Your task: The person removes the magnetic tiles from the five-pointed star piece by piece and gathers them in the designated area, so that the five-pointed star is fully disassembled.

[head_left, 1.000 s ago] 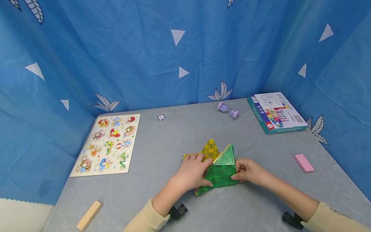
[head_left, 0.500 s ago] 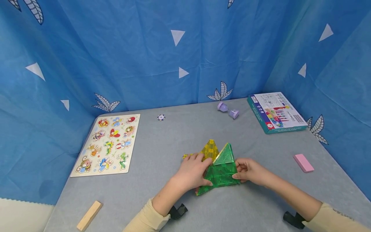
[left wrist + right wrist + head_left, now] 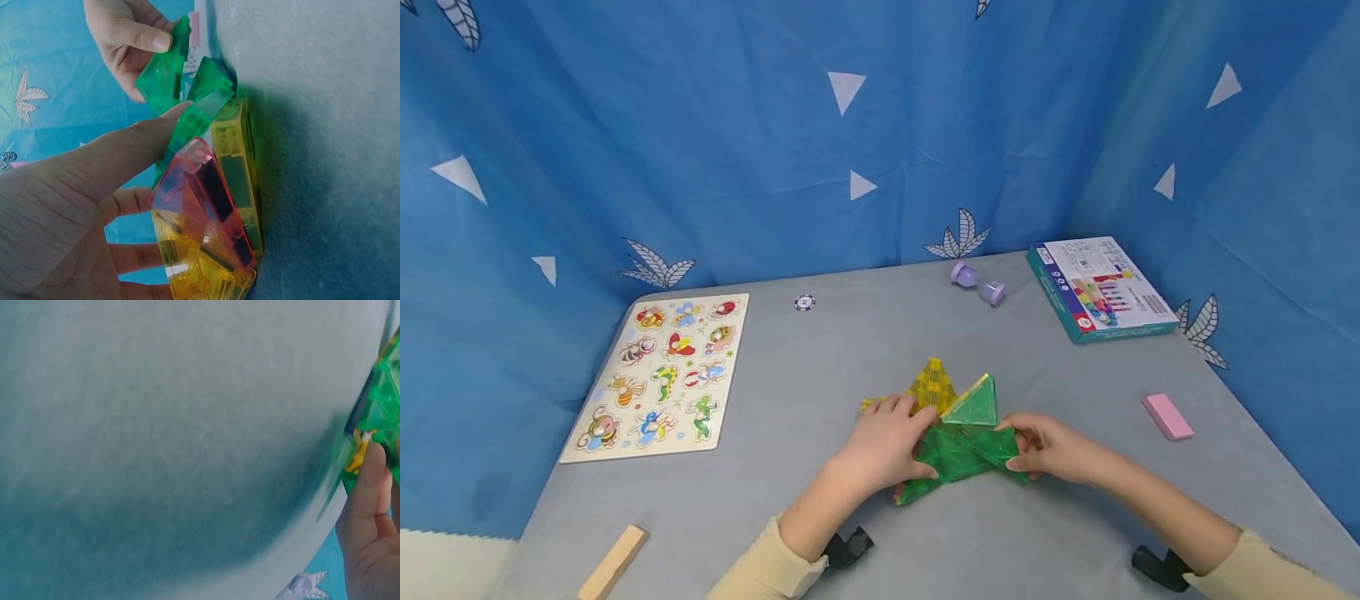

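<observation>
Mid-table, near the front edge: tile cluster (image 3: pixel 951 417) of green, yellow and pink magnetic pieces, partly raised off the grey table (image 3: pixel 1075 533). Right hand (image 3: pixel 1048 447) pinches a green tile (image 3: pixel 992 446) at the cluster's right side. Left hand (image 3: pixel 883 446) grips the cluster's left side, thumb on green. Beyond: puzzle board (image 3: pixel 658 375), wooden block (image 3: pixel 612 562), pink block (image 3: pixel 1167 416), box (image 3: pixel 1097 287), sand timer (image 3: pixel 977 283), chip (image 3: pixel 805 302).

Left hand (image 3: pixel 883 446) and right hand (image 3: pixel 1048 450), both palm-down near the table's front edge, fingers curled and pinching; forearms in cream sleeves converge from the front corners.
</observation>
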`<state>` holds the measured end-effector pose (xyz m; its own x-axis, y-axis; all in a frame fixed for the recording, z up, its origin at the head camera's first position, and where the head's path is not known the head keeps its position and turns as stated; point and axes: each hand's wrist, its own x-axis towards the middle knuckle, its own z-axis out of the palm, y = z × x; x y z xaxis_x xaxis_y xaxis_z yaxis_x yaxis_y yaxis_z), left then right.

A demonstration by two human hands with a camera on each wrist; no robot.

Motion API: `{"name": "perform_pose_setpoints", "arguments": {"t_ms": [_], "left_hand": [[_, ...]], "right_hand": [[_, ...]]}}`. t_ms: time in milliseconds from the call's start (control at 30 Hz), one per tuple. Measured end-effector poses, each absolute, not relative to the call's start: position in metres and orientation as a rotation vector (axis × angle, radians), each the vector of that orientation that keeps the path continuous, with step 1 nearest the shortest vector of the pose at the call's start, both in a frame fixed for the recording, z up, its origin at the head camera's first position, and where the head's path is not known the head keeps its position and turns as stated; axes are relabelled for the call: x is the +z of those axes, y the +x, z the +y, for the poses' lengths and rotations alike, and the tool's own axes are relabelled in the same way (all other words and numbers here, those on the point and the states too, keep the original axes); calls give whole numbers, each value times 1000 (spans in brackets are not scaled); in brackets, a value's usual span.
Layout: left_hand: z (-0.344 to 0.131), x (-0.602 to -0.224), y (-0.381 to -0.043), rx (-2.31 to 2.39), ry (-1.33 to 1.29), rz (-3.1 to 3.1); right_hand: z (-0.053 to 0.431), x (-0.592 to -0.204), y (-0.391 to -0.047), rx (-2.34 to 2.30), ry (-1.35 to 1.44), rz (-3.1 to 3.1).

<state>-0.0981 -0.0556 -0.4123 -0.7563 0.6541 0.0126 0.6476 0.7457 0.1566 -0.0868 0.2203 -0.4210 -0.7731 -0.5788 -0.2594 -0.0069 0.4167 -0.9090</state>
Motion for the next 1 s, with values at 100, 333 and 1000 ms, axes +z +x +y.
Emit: {"name": "perform_pose_setpoints", "arguments": {"t_ms": [100, 333, 1000], "left_hand": [[-51, -416, -97, 259, 1086, 2897], [-43, -425, -95, 317, 1069, 2882], [-56, -422, -105, 224, 1042, 2842]], "right_hand": [[230, -417, -85, -1325, -529, 2086], [241, -410, -88, -1268, -578, 2059], [249, -418, -219, -1461, -11, 2353]]}}
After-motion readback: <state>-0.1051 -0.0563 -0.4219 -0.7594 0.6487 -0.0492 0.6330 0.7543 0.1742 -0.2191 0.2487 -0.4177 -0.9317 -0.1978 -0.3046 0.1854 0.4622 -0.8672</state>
